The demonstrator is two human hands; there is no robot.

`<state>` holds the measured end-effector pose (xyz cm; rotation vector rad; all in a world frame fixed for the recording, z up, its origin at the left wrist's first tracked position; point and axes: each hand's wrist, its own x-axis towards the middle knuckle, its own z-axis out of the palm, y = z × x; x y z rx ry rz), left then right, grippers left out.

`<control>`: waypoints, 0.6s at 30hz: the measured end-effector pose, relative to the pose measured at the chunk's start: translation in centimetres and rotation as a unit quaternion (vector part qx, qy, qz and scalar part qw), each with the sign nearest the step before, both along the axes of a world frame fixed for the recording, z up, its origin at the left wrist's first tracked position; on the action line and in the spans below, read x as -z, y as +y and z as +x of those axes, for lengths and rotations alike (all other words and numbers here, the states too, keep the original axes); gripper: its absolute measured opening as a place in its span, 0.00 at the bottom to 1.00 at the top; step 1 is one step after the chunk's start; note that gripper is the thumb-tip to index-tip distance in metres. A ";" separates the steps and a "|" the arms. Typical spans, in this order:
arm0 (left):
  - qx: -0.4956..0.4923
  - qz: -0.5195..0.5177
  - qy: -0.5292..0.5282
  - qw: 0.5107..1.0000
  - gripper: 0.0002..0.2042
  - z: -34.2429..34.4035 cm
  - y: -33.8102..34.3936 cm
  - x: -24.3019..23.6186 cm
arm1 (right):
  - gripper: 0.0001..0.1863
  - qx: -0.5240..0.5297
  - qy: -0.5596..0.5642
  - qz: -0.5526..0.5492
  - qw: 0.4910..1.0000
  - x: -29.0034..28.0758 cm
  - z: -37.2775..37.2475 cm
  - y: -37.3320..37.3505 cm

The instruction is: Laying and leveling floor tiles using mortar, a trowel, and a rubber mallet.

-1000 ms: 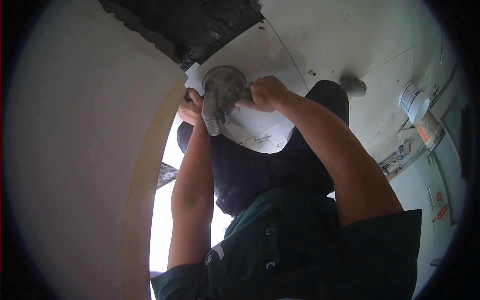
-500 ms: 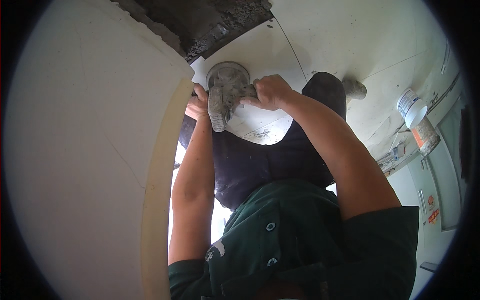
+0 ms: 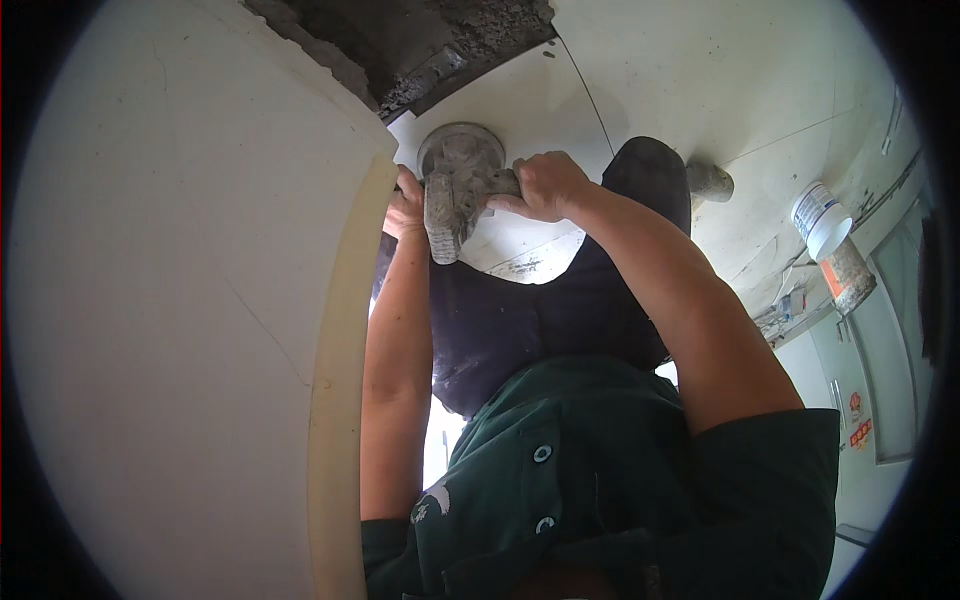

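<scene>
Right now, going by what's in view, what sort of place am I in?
Probably a room under renovation: large, smooth, pale floor tiles stop at a rough, dark-grey bare patch, and a dusty grey tool with a round base sits on the tiling.

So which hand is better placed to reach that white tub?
Probably the right hand: it's nearer the white tub, though gripping the dusty tool. The left hand is farther, beside the pale panel.

Print on the white tub (image 3: pixel 822 222) and red stickers (image 3: pixel 861 434) is illegible.
</scene>
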<state>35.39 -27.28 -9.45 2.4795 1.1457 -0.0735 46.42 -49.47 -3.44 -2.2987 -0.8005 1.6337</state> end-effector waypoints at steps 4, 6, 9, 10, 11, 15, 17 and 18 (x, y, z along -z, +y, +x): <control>0.019 0.006 -0.010 1.000 0.16 0.2 -0.3 -0.8 | 0.46 0.002 0.007 0.005 1.000 -0.1 -0.1 -0.1; 0.086 0.043 -0.024 0.995 0.14 0.3 -0.1 -1.0 | 0.46 -0.006 0.012 -0.009 1.000 -0.3 0.3 0.2; 0.112 0.067 -0.008 0.991 0.14 0.4 -0.3 -1.2 | 0.46 -0.005 0.003 -0.003 1.000 -0.5 0.3 0.2; 0.111 0.066 -0.008 0.992 0.14 0.4 -0.4 -1.2 | 0.46 -0.006 0.003 -0.004 1.000 -0.5 0.3 0.1; 0.051 0.009 0.004 0.999 0.16 0.5 -0.5 -1.3 | 0.46 -0.010 0.016 -0.011 1.000 -0.5 0.4 0.1; 0.033 -0.020 -0.018 0.999 0.18 0.3 -0.2 -1.1 | 0.47 -0.010 0.017 -0.005 1.000 -0.4 0.3 0.2; 0.033 -0.028 0.000 0.999 0.18 0.2 0.1 -0.9 | 0.48 -0.010 0.021 -0.008 1.000 -0.3 0.4 0.2; 0.034 -0.035 0.017 0.999 0.19 0.2 0.0 -0.8 | 0.48 -0.010 0.025 -0.010 1.000 -0.3 0.4 0.2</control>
